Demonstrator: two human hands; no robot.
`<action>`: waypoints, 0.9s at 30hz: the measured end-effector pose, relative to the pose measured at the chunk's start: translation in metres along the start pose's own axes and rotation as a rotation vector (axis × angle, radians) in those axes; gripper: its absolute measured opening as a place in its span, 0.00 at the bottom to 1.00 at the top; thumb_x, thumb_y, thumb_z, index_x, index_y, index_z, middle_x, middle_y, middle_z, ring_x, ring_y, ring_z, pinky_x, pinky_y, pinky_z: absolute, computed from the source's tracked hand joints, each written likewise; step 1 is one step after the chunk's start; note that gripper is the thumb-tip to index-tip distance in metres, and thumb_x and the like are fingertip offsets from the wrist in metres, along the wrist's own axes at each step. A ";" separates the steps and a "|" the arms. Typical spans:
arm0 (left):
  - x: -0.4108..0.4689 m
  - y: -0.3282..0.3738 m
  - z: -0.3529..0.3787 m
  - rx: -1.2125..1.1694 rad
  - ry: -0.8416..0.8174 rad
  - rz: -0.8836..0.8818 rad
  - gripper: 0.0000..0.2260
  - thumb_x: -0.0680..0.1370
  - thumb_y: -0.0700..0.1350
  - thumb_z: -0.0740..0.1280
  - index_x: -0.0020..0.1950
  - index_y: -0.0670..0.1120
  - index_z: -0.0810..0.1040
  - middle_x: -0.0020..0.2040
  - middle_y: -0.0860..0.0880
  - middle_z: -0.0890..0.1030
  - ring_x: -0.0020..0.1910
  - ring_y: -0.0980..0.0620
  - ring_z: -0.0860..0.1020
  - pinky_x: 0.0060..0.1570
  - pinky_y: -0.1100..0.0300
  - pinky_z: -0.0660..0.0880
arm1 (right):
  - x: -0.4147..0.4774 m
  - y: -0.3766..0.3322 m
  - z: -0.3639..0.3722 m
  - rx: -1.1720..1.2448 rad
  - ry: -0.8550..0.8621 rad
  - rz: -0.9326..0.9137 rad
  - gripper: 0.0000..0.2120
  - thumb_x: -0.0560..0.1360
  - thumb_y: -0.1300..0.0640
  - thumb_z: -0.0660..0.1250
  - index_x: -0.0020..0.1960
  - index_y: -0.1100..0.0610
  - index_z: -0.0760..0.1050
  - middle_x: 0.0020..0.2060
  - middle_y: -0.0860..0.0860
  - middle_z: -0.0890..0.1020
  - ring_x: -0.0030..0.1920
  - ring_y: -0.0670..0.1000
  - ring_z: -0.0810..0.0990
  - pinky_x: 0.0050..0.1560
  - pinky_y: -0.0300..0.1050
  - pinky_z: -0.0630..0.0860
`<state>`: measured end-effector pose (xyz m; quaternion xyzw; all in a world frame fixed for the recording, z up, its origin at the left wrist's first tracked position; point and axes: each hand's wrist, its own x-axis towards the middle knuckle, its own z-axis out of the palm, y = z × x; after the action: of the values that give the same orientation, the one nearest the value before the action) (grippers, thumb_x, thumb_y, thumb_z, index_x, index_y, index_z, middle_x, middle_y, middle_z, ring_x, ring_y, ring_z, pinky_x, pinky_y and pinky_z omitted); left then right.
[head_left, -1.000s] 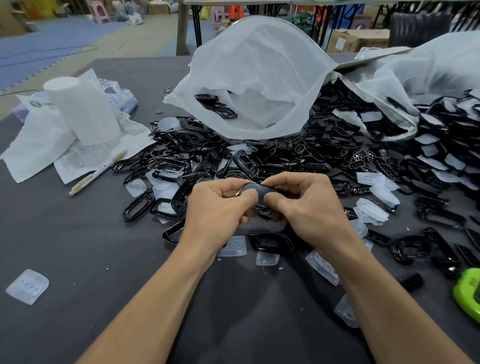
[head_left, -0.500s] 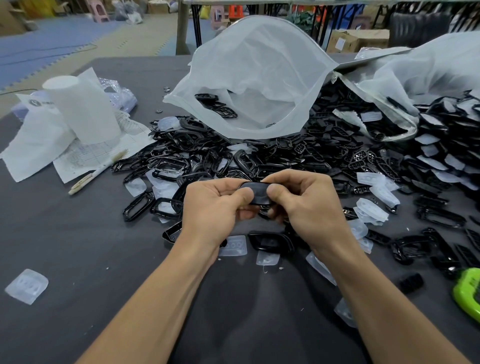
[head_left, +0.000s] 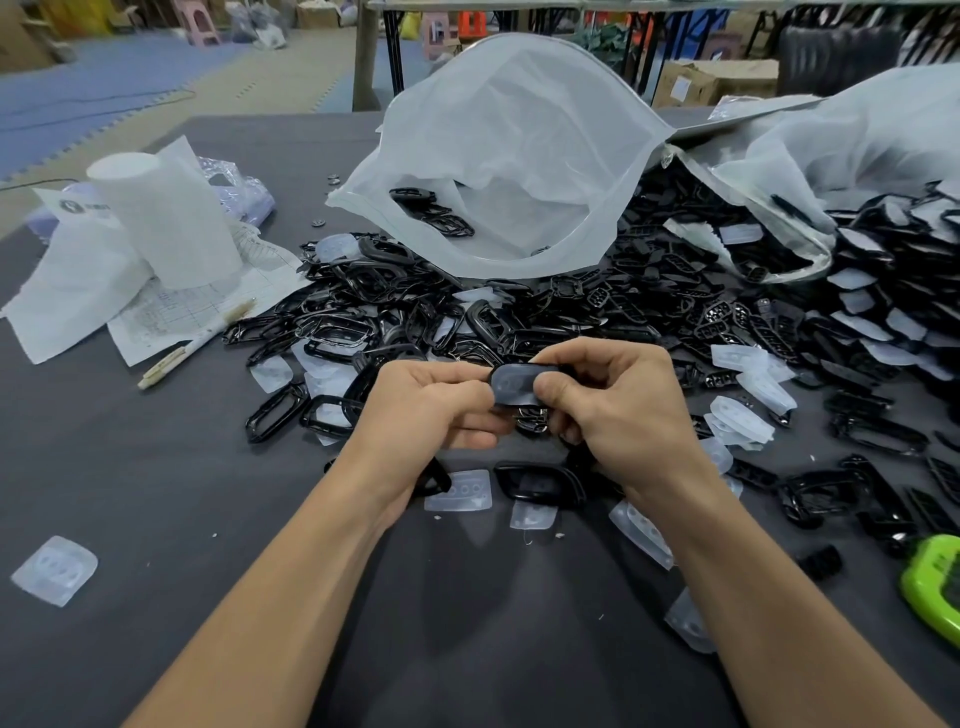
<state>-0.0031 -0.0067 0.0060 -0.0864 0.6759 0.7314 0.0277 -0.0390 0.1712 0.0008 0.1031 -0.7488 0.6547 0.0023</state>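
You hold the black shell (head_left: 514, 385) above the middle of the table (head_left: 156, 467), and both your left hand (head_left: 421, 410) and right hand (head_left: 621, 405) pinch it, with the thumbs on its top face. I think you should press evenly with both thumbs, so it closes flat, and hold it away from the pile of black parts (head_left: 519, 312) just behind.
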 end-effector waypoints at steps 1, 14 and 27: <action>0.000 -0.001 0.000 0.006 0.006 0.008 0.07 0.74 0.36 0.73 0.44 0.45 0.89 0.38 0.43 0.87 0.35 0.51 0.86 0.34 0.64 0.80 | 0.000 0.000 0.000 -0.005 -0.008 -0.001 0.10 0.74 0.67 0.74 0.43 0.52 0.86 0.29 0.54 0.83 0.27 0.50 0.77 0.29 0.42 0.73; 0.000 -0.006 0.008 0.018 0.060 0.041 0.06 0.77 0.31 0.71 0.43 0.36 0.87 0.33 0.41 0.82 0.27 0.52 0.76 0.30 0.64 0.76 | -0.002 -0.004 0.004 0.026 -0.028 0.062 0.11 0.76 0.67 0.71 0.40 0.54 0.85 0.29 0.50 0.82 0.27 0.47 0.78 0.28 0.39 0.72; 0.000 -0.009 0.013 0.226 0.167 0.200 0.08 0.77 0.41 0.75 0.39 0.51 0.89 0.33 0.47 0.86 0.27 0.51 0.82 0.27 0.63 0.74 | -0.004 -0.003 0.005 -0.073 -0.026 -0.024 0.10 0.75 0.65 0.72 0.40 0.52 0.87 0.30 0.52 0.84 0.26 0.48 0.79 0.28 0.40 0.73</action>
<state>-0.0027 0.0071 -0.0019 -0.0755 0.7590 0.6402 -0.0917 -0.0340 0.1663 0.0026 0.1204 -0.7710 0.6253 0.0044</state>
